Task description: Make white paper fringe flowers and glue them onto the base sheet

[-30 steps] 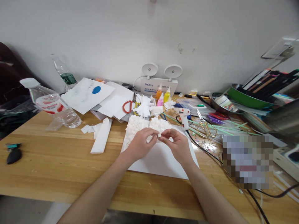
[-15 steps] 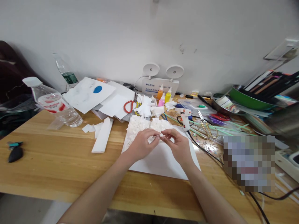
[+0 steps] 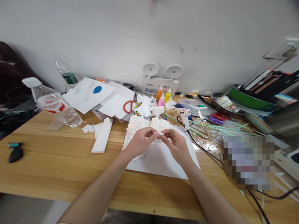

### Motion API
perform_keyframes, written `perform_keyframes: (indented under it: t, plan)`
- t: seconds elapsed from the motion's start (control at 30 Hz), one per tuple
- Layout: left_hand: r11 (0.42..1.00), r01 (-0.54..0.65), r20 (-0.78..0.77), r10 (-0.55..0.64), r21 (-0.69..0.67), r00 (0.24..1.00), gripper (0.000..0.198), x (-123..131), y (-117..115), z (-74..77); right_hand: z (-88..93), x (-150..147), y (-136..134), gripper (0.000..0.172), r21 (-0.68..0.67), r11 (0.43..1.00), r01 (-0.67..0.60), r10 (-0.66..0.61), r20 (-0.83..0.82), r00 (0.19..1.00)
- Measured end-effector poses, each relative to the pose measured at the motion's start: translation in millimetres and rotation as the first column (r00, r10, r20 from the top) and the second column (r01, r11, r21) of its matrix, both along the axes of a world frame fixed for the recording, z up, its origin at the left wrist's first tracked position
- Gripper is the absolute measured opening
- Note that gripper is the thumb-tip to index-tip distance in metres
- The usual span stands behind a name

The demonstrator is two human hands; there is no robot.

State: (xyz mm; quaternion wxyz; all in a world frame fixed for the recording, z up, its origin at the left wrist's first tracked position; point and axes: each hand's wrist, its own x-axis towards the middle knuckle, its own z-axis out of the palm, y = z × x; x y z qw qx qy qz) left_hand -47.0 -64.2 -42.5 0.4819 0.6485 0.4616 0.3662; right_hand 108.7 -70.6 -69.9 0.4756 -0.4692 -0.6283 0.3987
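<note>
Both my hands meet above a white sheet (image 3: 163,161). Between my fingertips is a small white piece of paper (image 3: 159,133), pinched from either side. My left hand (image 3: 141,141) grips its left part with thumb and forefinger; my right hand (image 3: 175,143) closes on its right part. Behind and beneath the hands, crumpled white paper bits (image 3: 136,124) cover the sheet's far and left portions in a bumpy layer. The hands partly hide this layer.
Right of the sheet stands a white glue gun (image 3: 185,119) with its black cord, beside gold-handled scissors (image 3: 206,128). A folded white paper strip (image 3: 102,137) and a water bottle (image 3: 58,107) are at left. Paint bottles (image 3: 161,96) stand at the back.
My left hand has shifted slightly left and up, uncovering more of the crumpled paper bits on the sheet's left. The fingers have turned the small paper piece a little.
</note>
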Motion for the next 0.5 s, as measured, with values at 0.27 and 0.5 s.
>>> perform_keyframes:
  t: [0.27,0.5]
  plan:
    - [0.993,-0.033,-0.094,0.044,0.115,0.995,0.021,1.0,-1.5,-2.9,0.9,0.8,-0.4,0.01,-0.062,0.991,-0.119,0.115,-0.063,0.991]
    - [0.984,-0.024,-0.096,0.042,0.177,0.994,0.021,3.1,-2.5,-3.6,1.7,0.1,-0.3,0.012,-0.06,0.996,-0.068,0.064,-0.067,0.996]
